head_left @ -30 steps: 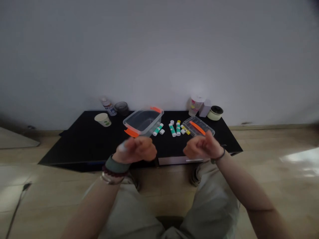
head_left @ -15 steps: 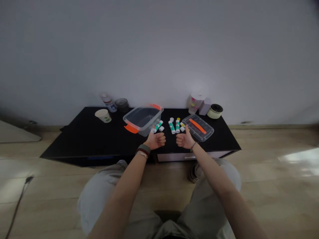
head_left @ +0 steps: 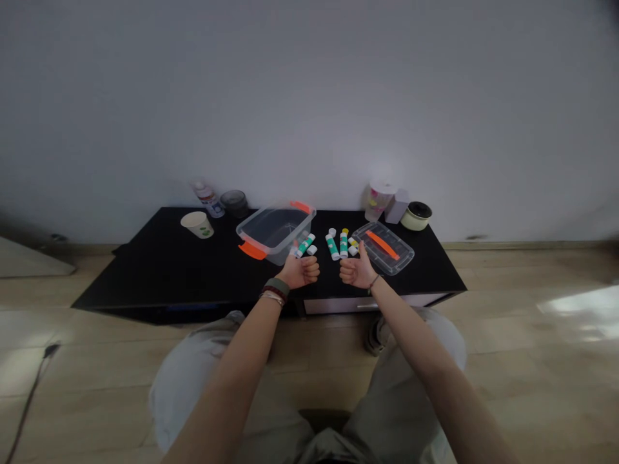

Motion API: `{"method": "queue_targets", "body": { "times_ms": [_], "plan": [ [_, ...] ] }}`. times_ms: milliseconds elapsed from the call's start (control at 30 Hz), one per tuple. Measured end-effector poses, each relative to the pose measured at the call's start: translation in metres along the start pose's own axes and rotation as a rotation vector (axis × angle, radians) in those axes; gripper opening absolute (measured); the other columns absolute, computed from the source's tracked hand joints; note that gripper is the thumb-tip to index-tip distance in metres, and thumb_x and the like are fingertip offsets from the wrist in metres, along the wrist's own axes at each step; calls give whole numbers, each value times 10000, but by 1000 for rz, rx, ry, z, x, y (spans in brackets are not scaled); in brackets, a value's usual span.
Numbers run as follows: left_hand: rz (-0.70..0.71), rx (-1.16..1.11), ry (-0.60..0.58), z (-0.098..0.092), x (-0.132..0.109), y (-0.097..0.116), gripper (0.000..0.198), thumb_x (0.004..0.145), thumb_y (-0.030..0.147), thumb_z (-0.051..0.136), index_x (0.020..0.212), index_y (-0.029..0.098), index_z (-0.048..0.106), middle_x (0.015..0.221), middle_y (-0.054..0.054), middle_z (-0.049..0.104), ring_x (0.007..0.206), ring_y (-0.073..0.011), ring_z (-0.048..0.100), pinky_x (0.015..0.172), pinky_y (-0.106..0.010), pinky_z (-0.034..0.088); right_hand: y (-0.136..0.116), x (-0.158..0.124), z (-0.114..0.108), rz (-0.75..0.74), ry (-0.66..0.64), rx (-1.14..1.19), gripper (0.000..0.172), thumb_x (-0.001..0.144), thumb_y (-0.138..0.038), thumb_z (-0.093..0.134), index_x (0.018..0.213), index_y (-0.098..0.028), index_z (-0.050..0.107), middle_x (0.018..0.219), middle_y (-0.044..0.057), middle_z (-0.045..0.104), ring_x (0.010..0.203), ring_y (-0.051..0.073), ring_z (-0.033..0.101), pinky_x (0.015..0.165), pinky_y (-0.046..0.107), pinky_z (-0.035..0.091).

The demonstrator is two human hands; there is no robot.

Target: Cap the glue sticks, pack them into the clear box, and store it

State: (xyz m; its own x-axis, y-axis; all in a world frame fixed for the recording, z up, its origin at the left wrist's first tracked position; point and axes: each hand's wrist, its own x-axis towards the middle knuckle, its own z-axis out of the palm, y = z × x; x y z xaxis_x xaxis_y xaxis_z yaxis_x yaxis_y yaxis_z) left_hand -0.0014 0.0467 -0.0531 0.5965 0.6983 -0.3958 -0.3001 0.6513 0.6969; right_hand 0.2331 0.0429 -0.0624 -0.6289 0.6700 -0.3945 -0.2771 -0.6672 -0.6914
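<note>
Right now, both hands are curled into thumbs-up fists, nothing showing in them. Your left hand point(head_left: 300, 271) is nearer, just below a green-striped glue stick point(head_left: 305, 245) lying slantwise off the corner of the plastic tub point(head_left: 267, 217); your right hand point(head_left: 356, 271) sits further off.

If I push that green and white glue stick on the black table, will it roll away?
Probably: the glue stick lies on its side and looks round, so it could roll on the smooth-looking black table. Its plastic tube looks stiff and is likely light, so a gentle push may send it far.
</note>
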Motion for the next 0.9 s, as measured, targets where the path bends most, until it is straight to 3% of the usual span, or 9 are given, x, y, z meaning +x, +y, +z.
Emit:
{"method": "queue_targets", "body": {
  "times_ms": [167,333,467,567,667,767,900],
  "plan": [
    [21,-27,-6,1,0,2,685,829,859,123,553,237,201,518,47,188,464,-114,187,451,-279,238,-3,2,3,-18,-26,-27,694,817,-879,18,595,-240,175,479,-62,171,457,110,124,420,228,162],
    [4,125,-11,4,4,5,669,871,815,183,542,233,207,509,53,183,446,-108,210,445,-267,247,-6,2,8,-10,26,-189,711,830,-861,-3,580,-231,211,480,-63,190,451,99,154,415,219,180],
    [-41,531,104,2,8,3,632,857,768,405,545,221,346,489,54,288,429,-93,223,451,-258,191,-12,4,11,91,216,-618,695,892,-814,197,581,-212,351,473,-72,260,422,79,187,423,219,148],
    [-34,956,181,-4,0,3,540,730,699,662,591,205,495,512,31,469,462,-108,392,485,-266,271,-20,6,11,122,340,-1169,565,886,-667,525,614,-172,534,518,-28,455,482,84,399,484,217,277],
    [-53,1181,103,-10,-13,6,452,719,641,685,684,200,594,617,-4,619,547,-152,549,555,-268,367,-29,6,14,130,375,-1622,398,888,-507,620,691,-162,650,715,52,643,718,155,604,641,241,391],
    [37,1259,128,-13,-20,9,397,802,598,594,741,206,605,654,-19,649,605,-176,596,603,-271,393,-36,9,21,77,529,-1802,312,930,-457,558,873,-180,690,931,104,701,914,241,662,743,289,435],
    [117,1404,226,-11,-20,11,294,845,497,567,788,214,618,739,-42,674,687,-198,606,644,-275,385,-41,21,32,-4,706,-1809,323,967,-448,478,1078,-197,650,1036,135,703,995,289,671,794,324,463]
  ]
}}
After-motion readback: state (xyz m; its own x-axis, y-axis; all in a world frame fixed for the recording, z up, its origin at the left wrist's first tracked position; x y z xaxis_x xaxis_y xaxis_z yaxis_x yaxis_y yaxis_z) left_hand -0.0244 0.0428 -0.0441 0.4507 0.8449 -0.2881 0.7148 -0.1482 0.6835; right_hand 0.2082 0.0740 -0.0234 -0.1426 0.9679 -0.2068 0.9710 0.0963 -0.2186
